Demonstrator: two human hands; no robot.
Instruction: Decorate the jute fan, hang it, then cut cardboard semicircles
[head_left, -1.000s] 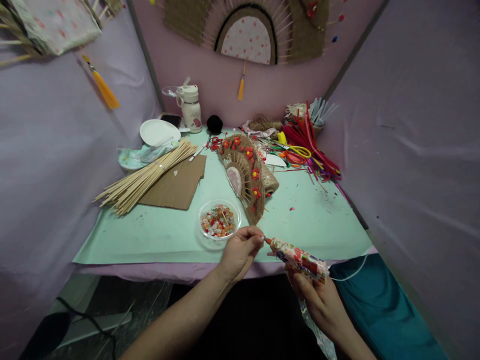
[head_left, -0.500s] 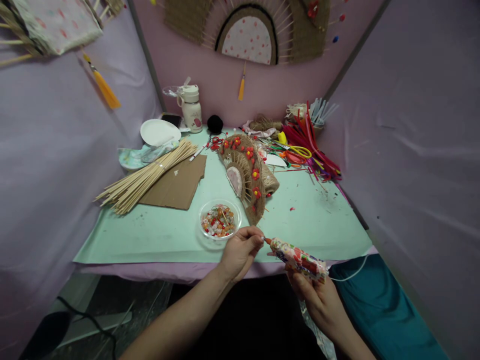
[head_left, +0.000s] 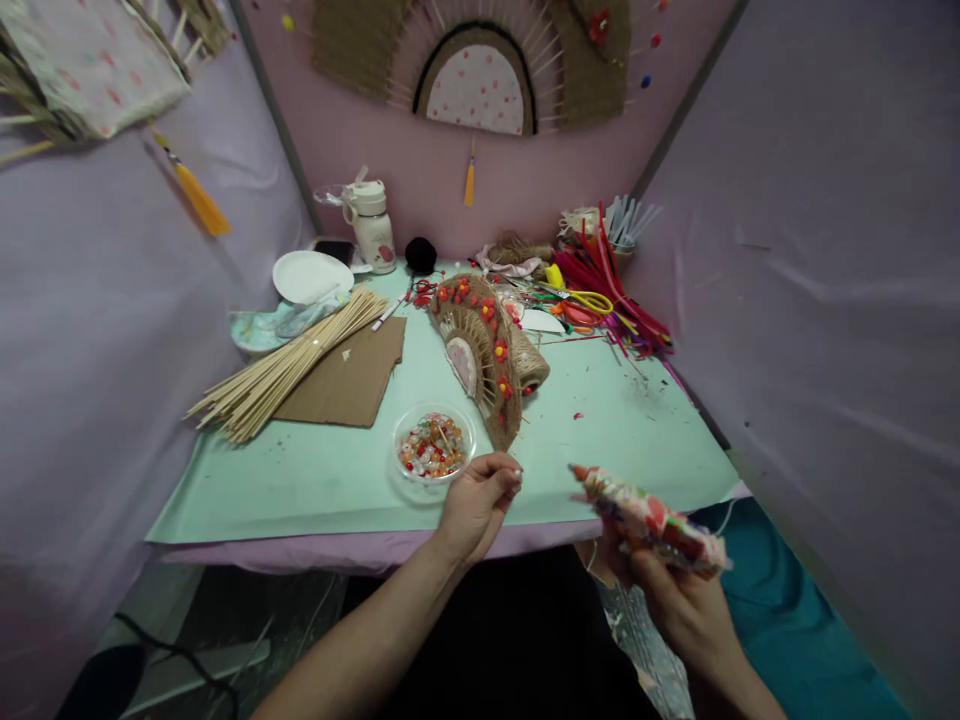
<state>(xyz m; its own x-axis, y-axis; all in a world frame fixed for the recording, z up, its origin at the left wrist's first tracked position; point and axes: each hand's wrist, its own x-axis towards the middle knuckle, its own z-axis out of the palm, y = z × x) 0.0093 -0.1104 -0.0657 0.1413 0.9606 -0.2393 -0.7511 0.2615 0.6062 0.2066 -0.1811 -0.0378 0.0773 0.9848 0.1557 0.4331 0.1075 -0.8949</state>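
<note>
Sticks of pale slender wood are lying bundled on flat brown cardboard; a clear round plastic bowl is holding small multicoloured beads; the left hand is pinching a tiny whitish piece; a brown semicircular fan with red flowers is resting beyond on the pale-green tabletop; the right hand is gripping a floral-patterned glue gun

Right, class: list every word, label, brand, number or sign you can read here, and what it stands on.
No text can be read.
Bottle: faint marks, possibly lettering, too small to read.
Glue gun, in the right hand: patterned wrapping, no readable lettering.
Pen: any print too small to read.
</note>
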